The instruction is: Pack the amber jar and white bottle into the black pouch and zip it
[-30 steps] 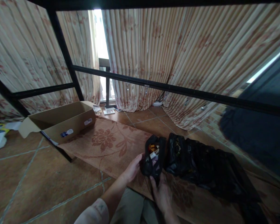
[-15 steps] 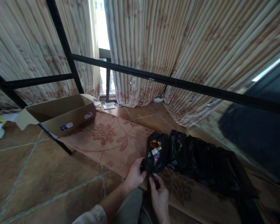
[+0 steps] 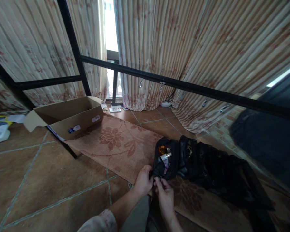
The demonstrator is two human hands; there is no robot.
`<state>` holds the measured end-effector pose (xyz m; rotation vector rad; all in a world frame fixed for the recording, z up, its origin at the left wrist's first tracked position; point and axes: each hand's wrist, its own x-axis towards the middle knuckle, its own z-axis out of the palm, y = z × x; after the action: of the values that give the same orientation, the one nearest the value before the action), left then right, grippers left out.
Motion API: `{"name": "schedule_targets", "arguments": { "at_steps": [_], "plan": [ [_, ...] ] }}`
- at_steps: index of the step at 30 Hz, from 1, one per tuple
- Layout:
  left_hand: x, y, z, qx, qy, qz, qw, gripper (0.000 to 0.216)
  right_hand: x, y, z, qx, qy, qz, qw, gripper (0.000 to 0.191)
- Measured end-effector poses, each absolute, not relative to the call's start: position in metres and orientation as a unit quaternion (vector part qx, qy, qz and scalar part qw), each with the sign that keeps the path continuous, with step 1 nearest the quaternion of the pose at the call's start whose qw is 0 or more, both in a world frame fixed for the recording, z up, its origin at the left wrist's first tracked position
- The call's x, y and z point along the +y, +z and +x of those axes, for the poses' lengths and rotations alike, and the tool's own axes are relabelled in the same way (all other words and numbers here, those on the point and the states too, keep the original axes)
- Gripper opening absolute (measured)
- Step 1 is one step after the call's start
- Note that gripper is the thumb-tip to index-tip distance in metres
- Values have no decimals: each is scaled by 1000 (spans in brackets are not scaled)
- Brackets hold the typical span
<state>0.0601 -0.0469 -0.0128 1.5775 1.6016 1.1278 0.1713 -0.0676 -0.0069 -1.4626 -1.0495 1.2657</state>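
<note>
A small black pouch [image 3: 170,164] lies open on the patterned rug [image 3: 116,145], showing an orange item and a small tube inside. My left hand [image 3: 143,181] grips the pouch's near left edge, fingers curled round it. Close beside it, my right hand [image 3: 164,195] pinches something small at the pouch's near end, probably the zip pull. A larger black bag [image 3: 215,174] lies just right of the pouch, touching it.
An open cardboard box [image 3: 67,117] sits at the rug's far left corner. A black metal frame [image 3: 164,83] crosses in front of striped curtains [image 3: 183,48]. Small cards [image 3: 115,109] lie by the window. Brown floor tiles [image 3: 38,180] spread to the left. A dark mass [image 3: 268,145] fills the right.
Both hands have drawn together at the pouch's near end: the left closed on its edge, the right rose to pinch there. The view tilted slightly down and shifted.
</note>
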Motion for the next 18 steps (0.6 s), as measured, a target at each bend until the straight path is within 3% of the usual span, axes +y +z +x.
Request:
{"name": "schedule_targets", "arguments": {
  "at_steps": [18],
  "plan": [
    [-46,-19,63,621,390,634,247,13,-71,55,156,-329,550,-553,533,37]
  ]
}}
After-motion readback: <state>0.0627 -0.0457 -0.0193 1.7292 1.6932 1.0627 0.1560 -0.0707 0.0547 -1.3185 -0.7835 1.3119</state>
